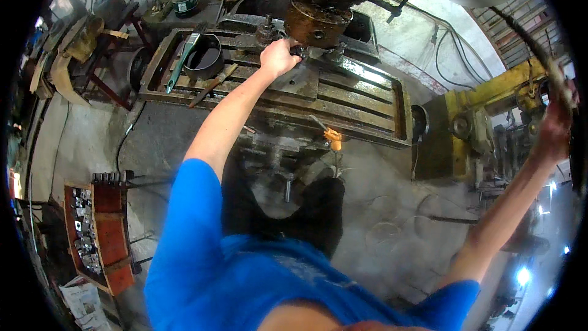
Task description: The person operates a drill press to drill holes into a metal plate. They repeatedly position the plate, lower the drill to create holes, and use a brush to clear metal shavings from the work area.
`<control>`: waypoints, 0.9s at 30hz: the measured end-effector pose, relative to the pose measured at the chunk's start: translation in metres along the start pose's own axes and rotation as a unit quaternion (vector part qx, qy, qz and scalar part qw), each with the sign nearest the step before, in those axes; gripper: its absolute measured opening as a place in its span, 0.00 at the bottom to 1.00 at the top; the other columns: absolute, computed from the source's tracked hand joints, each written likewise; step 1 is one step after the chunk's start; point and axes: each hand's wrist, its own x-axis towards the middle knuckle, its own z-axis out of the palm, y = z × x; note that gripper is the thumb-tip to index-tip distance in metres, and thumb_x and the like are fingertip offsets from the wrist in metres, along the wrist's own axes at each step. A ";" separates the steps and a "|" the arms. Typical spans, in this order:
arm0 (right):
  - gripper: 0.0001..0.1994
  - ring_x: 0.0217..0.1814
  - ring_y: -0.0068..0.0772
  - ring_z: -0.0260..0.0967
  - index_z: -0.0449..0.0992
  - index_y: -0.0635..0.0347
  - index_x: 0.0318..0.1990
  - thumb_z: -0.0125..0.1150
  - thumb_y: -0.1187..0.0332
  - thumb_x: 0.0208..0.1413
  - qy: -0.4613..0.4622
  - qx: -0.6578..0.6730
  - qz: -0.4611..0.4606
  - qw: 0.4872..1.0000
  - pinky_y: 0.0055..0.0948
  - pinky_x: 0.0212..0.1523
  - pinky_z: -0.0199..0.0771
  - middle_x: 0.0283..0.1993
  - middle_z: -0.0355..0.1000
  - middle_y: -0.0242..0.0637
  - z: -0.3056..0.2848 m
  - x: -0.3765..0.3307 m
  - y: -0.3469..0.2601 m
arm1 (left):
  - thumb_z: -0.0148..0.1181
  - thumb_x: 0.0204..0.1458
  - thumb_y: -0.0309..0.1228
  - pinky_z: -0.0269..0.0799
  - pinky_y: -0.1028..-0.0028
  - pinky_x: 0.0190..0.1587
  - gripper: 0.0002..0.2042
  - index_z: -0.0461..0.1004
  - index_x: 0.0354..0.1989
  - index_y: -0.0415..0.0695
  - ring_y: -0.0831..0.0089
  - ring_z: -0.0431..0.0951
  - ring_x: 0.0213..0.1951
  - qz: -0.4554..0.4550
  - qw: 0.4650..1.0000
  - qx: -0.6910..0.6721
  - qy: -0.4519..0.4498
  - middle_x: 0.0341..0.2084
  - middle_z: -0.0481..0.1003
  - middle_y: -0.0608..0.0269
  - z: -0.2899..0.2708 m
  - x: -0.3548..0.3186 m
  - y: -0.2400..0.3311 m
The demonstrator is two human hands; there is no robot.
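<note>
Head view looks down on a slotted machine table [343, 95]. At twelve o'clock the left hand [277, 57] is clenched on a small dark workpiece [306, 51] beneath the rusty round cutter head [318, 23]. At three o'clock the right hand [556, 124] grips a curved lever [531, 43]. A dark steel ring [204, 57] sits at eleven o'clock, beside a green-handled brush [184, 55].

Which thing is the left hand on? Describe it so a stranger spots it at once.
Start at the big slotted machine table ahead. Above its middle hangs a heavy rusty round head. The left hand grips a small dark metal piece just beneath it, darker and far smaller than the brown head.
</note>
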 end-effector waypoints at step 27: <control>0.09 0.59 0.60 0.54 0.61 0.56 0.30 0.44 0.67 0.38 0.051 -0.101 -0.081 0.990 0.54 0.62 0.44 0.36 0.63 0.40 0.026 -0.114 0.058 | 0.66 0.32 0.37 0.70 0.63 0.35 0.18 0.76 0.32 0.39 0.56 0.76 0.32 -0.020 1.000 -0.001 0.020 0.25 0.75 0.49 0.000 -0.003 -0.003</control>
